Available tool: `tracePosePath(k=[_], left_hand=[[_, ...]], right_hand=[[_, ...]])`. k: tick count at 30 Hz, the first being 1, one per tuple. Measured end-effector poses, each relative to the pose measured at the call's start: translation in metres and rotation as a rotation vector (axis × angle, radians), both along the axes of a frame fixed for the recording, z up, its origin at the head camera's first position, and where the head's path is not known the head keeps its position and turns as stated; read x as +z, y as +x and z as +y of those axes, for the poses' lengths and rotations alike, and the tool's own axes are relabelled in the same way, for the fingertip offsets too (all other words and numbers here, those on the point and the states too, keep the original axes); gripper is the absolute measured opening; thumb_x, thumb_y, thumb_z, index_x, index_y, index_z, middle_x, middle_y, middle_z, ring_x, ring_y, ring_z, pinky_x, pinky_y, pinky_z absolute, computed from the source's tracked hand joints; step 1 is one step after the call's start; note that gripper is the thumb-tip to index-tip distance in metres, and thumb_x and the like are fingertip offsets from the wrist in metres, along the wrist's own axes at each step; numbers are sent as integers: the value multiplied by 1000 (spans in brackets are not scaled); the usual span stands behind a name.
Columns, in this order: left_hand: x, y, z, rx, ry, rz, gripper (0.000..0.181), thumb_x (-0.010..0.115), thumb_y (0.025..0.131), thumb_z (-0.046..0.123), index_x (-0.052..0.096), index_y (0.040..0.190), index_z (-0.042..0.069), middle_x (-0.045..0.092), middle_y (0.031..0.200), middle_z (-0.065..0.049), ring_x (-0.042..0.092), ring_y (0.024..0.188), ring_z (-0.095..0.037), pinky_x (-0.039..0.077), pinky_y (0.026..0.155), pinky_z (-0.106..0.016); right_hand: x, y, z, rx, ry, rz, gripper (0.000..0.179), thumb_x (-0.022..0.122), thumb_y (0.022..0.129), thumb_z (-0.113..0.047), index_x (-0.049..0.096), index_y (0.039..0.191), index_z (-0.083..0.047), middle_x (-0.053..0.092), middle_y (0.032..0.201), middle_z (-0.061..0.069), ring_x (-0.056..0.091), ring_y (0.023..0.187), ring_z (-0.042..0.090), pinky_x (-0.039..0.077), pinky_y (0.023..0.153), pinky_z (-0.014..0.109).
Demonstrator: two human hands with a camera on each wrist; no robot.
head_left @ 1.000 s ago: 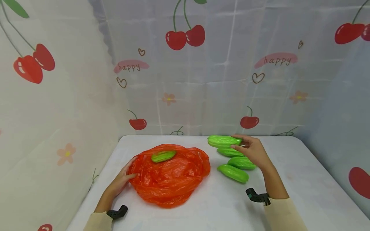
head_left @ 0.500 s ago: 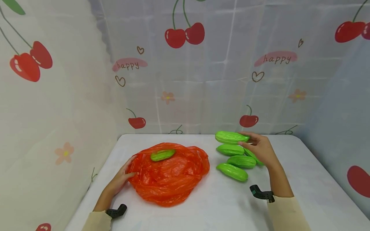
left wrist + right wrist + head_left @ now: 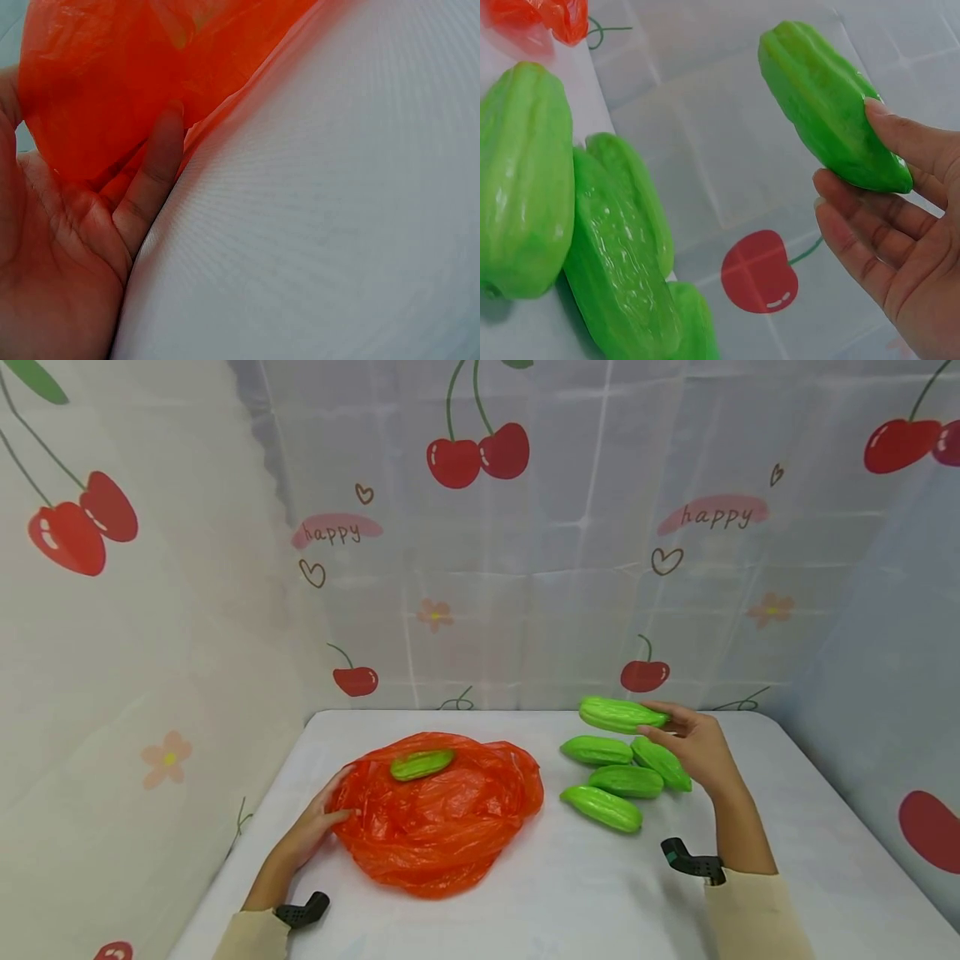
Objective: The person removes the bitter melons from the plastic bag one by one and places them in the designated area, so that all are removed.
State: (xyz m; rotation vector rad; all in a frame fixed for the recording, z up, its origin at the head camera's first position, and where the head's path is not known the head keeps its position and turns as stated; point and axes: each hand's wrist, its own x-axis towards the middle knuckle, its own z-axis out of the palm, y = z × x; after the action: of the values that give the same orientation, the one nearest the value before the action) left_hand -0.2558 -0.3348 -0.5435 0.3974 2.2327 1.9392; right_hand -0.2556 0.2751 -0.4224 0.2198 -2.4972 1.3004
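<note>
My right hand [image 3: 693, 745] pinches one end of a light green, ridged bitter melon [image 3: 618, 715], raised near the table's back edge. In the right wrist view the thumb lies on one side of this bitter melon [image 3: 829, 109], the fingers on the other. Several more bitter melons [image 3: 626, 781] lie grouped on the table below. My left hand [image 3: 318, 814] holds the left side of a crumpled red plastic bag [image 3: 442, 843]. The left wrist view shows the bag film [image 3: 105, 82] between thumb and fingers, partly hiding them. Another bitter melon [image 3: 422, 765] shows at the bag's upper part.
A white table [image 3: 585, 902] bears everything. Behind it hangs a pale curtain [image 3: 525, 568] printed with cherries, with more curtain at both sides. Each wrist wears a black camera mount, one at the left wrist [image 3: 303, 910] and one at the right wrist [image 3: 693, 862].
My right hand has moved rightward with the bitter melon, uncovering the bitter melons beneath. My left hand and the plastic bag have stayed in place.
</note>
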Motion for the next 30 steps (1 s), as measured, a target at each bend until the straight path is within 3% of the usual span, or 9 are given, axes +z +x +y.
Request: tracePosePath(k=[13, 23, 30], left_hand=[[0, 1, 1, -4, 11, -6, 84, 58, 91, 1, 17, 163, 14, 8, 169, -15, 37, 129, 9, 43, 100, -17], [0, -1, 0, -4, 3, 9, 83, 58, 92, 1, 18, 163, 14, 9, 169, -14, 35, 130, 8, 42, 100, -16], [-1, -2, -1, -7, 15, 1, 83, 57, 92, 0, 17, 163, 13, 8, 169, -16, 38, 128, 10, 43, 100, -16]], right_hand=[[-2, 5, 25, -84, -4, 22, 51, 72, 94, -36, 64, 139, -14, 68, 105, -7, 60, 92, -5, 46, 79, 18], [-5, 7, 44, -135, -71, 2, 54, 73, 93, -35, 62, 141, -13, 64, 106, -23, 62, 91, -6, 46, 78, 11], [-10, 10, 58, -156, -100, 13, 53, 73, 93, -34, 62, 141, -13, 60, 107, -25, 63, 89, -7, 45, 77, 8]])
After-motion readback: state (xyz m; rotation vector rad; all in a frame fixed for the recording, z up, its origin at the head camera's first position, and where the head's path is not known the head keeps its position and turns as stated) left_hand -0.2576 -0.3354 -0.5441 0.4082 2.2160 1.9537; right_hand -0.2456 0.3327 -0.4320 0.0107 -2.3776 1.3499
